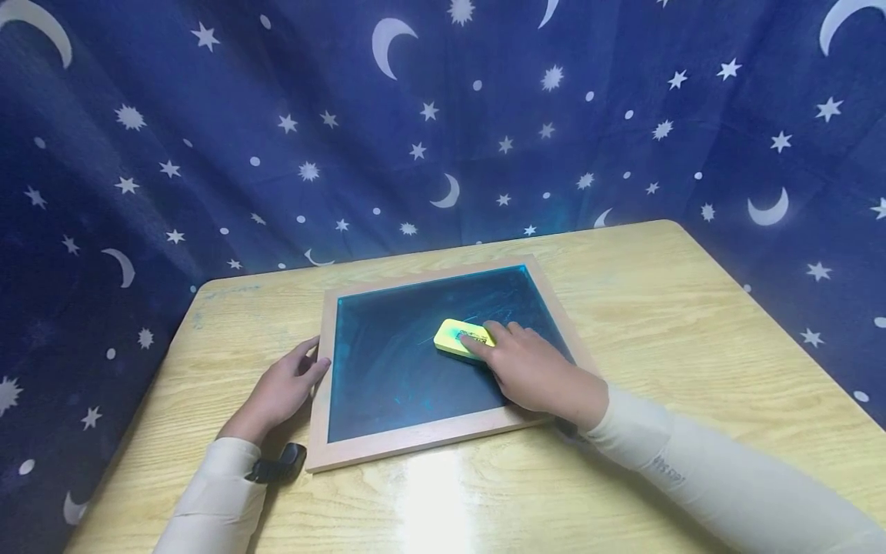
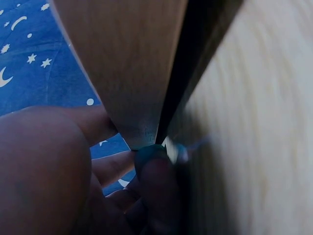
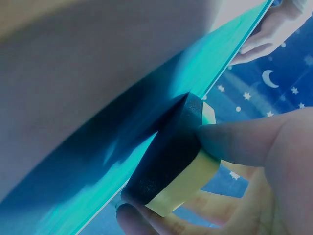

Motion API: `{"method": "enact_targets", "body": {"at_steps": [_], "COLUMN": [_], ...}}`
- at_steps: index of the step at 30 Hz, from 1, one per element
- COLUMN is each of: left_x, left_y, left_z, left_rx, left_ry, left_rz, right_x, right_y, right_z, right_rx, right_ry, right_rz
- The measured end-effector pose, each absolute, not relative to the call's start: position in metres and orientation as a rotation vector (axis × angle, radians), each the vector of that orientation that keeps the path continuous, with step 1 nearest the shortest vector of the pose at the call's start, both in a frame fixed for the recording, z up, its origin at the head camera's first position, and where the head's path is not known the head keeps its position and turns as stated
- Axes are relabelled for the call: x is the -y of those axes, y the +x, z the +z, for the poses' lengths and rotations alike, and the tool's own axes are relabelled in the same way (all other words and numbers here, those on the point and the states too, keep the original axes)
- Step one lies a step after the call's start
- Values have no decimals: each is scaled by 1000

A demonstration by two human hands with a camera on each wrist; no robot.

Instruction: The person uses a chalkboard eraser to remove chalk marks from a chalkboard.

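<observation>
A small blackboard (image 1: 408,385) with a pale wooden frame (image 1: 429,432) lies on the table, slightly turned. Chalk smears and faint blue-green marks show on its dark surface. My right hand (image 1: 536,369) grips a yellow eraser (image 1: 457,336) with a dark felt underside, over the board's right half. In the right wrist view, thumb and fingers hold the eraser (image 3: 181,186) by its sides, the felt facing the board. At the frame's left edge, my left hand (image 1: 280,388) holds the wood between thumb and fingers, seen close up beside the frame (image 2: 117,63) in the left wrist view.
The light wood-grain table (image 1: 692,331) extends around the board, with blue chalk traces near its back left corner. A dark blue curtain (image 1: 360,138) with moons and stars hangs behind and along both sides. A black strap (image 1: 278,465) sits at the left wrist.
</observation>
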State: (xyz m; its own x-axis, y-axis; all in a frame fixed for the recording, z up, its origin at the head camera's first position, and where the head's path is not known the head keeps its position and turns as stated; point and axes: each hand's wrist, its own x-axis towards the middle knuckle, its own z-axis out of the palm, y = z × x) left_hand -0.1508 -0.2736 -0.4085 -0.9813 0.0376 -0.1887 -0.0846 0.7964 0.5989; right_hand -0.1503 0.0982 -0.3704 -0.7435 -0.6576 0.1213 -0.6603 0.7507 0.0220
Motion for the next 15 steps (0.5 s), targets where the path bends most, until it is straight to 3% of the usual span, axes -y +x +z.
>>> {"method": "enact_targets", "body": {"at_steps": [15], "left_x": [274], "left_y": [-152], "left_z": [-409], "left_rx": [-2799], "left_ry": [-42], "left_rz": [942], "right_x": [-126], "right_y": [-172], "right_z": [-370], "right_rx": [2840], "right_ry": [956], "right_rz": [66]}}
